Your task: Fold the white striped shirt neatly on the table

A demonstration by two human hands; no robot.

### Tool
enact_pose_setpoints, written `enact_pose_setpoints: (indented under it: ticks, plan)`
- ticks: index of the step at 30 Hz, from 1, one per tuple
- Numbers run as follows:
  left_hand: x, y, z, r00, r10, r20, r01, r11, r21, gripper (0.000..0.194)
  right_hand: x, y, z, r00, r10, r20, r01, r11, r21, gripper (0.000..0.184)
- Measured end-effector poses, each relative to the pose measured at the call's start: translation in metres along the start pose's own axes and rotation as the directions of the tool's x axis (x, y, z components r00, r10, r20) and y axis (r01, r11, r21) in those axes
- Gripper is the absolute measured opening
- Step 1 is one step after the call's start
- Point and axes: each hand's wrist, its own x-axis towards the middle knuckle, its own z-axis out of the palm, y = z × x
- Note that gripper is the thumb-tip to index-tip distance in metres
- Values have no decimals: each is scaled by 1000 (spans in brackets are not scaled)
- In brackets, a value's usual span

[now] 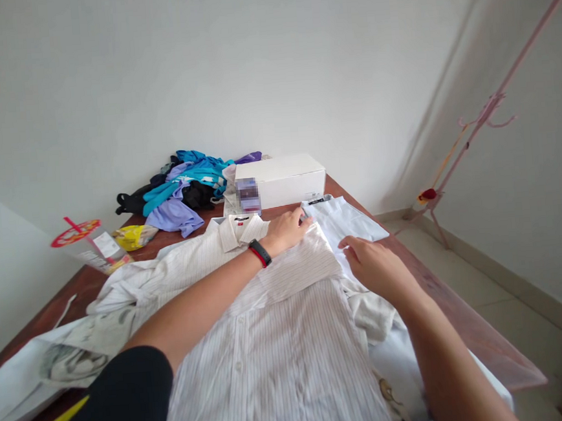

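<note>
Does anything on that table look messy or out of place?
Yes. Behind the striped shirt that both hands press, the left hand and the right hand, coloured clothes lie in a crumpled heap at the far edge beside a white box, unfolded.

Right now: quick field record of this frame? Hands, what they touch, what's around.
left hand: flat on the folded sleeve of the striped shirt, fingers closed on no object
right hand: on the sleeve's right edge, fingers curled, grip unclear
wristband: black and red, on the left wrist
surface: brown table
behind shirt: white box, pile of blue and purple clothes
far left: plastic cup with red straw
</note>
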Motion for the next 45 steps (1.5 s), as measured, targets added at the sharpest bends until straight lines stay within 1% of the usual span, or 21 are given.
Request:
enact_pose_setpoints:
  ticks: [2,4,6,9,10,11,13,15,17,19,21,23,26,28,30,31,34,36,38,42,45]
  plan:
    - [-25,-12,-9,999,46,-24,-44,995,85,41,1,-6,6,997,-73,-18,74,996,44,34]
    - [-52,-29,-17,999,52,-9,-50,987,152,42,2,-10,14,981,-190,30,188,980,59,40]
    - [-78,-49,-28,997,62,35,-67,983,169,42,2,-12,23,956,-274,104,270,961,59,49]
    - [-112,-81,-55,980,142,140,-159,980,120,37,2,-12,33,930,-291,225,284,957,63,61]
    - [-123,-92,-65,979,140,150,-154,984,86,37,2,-12,34,925,-278,259,272,960,61,63]
    - [-135,-103,-76,984,104,143,-115,991,69,38,3,-12,35,922,-261,287,256,965,57,66]
    - [-158,-124,-94,992,-32,118,25,998,61,41,4,-10,37,926,-211,312,208,977,42,73]
    - [-181,-143,-104,982,-151,112,146,988,53,48,7,-6,39,947,-145,285,145,989,23,79]
    - [-201,-158,-106,971,-207,118,205,978,35,55,12,1,45,965,-115,234,116,993,12,76]
    - [-215,-168,-104,967,-229,109,226,973,36,57,19,11,52,966,-157,207,160,987,1,60]
    - [-221,-176,-101,967,-237,91,233,971,53,56,26,20,60,971,-145,190,151,988,-19,55]
    - [-223,-183,-101,965,-241,101,238,970,40,53,30,27,65,988,-69,136,72,997,-13,59]
    - [-224,-191,-108,962,-236,138,240,971,-13,51,33,30,67,1000,7,9,-8,996,92,68]
    - [-227,-194,-115,968,-202,149,212,975,-60,49,33,26,66,996,-31,-84,44,985,166,71]
    - [-230,-194,-121,977,-163,140,179,977,-112,47,31,16,65,980,-140,-142,167,964,205,67]
    - [-232,-194,-124,979,-153,137,170,977,-129,45,30,10,65,967,-206,-147,234,949,209,64]
    - [-236,-193,-130,978,-154,138,171,978,-123,42,26,-7,66,925,-370,-85,380,909,173,56]
    - [-239,-194,-131,975,-158,156,173,981,-86,42,24,-15,66,908,-418,-26,417,899,134,56]
    - [-242,-196,-131,968,-178,176,187,982,-39,43,25,-20,63,908,-416,37,411,906,99,59]
    - [-245,-195,-128,956,-222,191,224,975,15,44,36,-33,51,917,-359,176,355,933,54,71]
    - [-247,-193,-126,953,-240,185,239,971,29,43,55,-51,48,910,-366,192,353,930,97,78]
